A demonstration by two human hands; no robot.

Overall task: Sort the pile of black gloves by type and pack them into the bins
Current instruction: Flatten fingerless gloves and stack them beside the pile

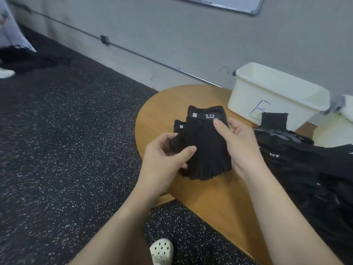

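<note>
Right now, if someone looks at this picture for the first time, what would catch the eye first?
First, the black gloves with a white 5.11 label, held over the round wooden table by the left hand and the right hand. Next, the white bin with a blue handwritten letter, at the table's far edge by the wall. A dark pile of gloves lies to the right.

1. Both forearms are bare all the way up from the bottom edge: no sleeves, no cuffs in view.
2. The left hand (165,157) wears nothing: no ring, no watch, no band at the wrist.
3. Same on the right hand (241,145): plain, short nails.
4. Down low, a pale clog-style shoe (162,251) with round perforations across its top.
</note>
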